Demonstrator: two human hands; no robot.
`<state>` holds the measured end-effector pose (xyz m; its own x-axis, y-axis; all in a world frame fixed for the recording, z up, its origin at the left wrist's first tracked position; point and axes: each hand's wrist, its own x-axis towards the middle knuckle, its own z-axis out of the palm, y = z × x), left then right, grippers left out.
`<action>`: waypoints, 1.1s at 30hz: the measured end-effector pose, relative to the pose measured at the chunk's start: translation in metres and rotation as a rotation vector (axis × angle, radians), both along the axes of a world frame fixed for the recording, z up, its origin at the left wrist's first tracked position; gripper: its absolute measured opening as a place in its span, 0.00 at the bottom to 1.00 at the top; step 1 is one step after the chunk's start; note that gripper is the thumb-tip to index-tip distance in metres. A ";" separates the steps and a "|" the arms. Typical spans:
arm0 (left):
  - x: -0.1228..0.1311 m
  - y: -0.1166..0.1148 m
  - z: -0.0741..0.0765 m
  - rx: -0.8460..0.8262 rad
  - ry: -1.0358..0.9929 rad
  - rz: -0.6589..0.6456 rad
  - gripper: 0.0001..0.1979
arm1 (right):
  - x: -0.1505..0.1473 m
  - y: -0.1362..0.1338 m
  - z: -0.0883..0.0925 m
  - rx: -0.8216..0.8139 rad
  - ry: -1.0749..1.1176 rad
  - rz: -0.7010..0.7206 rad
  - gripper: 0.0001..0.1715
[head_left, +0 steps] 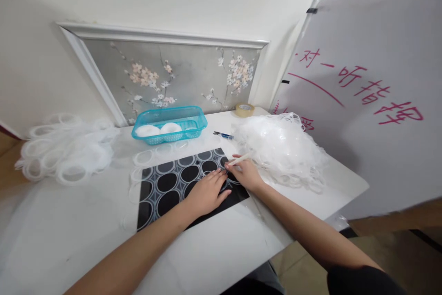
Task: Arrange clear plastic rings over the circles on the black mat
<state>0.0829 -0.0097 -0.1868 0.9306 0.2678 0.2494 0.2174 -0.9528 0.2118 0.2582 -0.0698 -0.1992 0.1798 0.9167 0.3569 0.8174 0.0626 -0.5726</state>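
Observation:
A black sheet (167,182) patterned with rows of pale circles lies on the white table. My left hand (207,192) rests flat on its right part, fingers stretched and slightly apart. Just beyond those fingertips, my right hand (245,171) pinches a thin white pen-like stick (239,159), its tip low over the sheet's upper right area. What exactly the tip touches is too small to tell. Translucent rings (143,157) lie along the sheet's far and left edges.
A blue plastic basket (169,136) holding round white pieces stands behind the sheet. Heaps of clear rings lie at left (69,150) and right (281,147). Small dark-blue cutters (223,135) and a tape roll (245,110) lie at the back. A whiteboard (373,88) with red writing borders the right side.

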 end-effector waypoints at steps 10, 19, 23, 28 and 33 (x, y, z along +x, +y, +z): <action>-0.009 -0.003 0.000 -0.262 -0.060 -0.007 0.21 | 0.056 0.051 0.093 0.314 -0.247 -0.529 0.18; -0.060 0.030 0.148 -0.905 -0.597 0.145 0.19 | -0.073 0.022 0.157 -0.042 0.856 0.492 0.13; -0.084 0.025 0.206 -1.064 -0.392 -0.004 0.11 | -0.088 0.019 0.183 -0.062 1.179 0.659 0.08; -0.085 0.030 0.210 -1.150 -0.519 0.043 0.08 | -0.085 0.025 0.186 -0.023 1.314 0.665 0.06; -0.070 0.039 0.202 -1.577 -0.875 -0.114 0.12 | -0.071 0.038 0.179 -0.072 1.464 0.675 0.05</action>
<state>0.0127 0.0290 0.0153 0.7120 0.6644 0.2272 -0.4873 0.2346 0.8411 0.1875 -0.0317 -0.0204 -0.1128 0.9722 0.2052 -0.5700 0.1059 -0.8148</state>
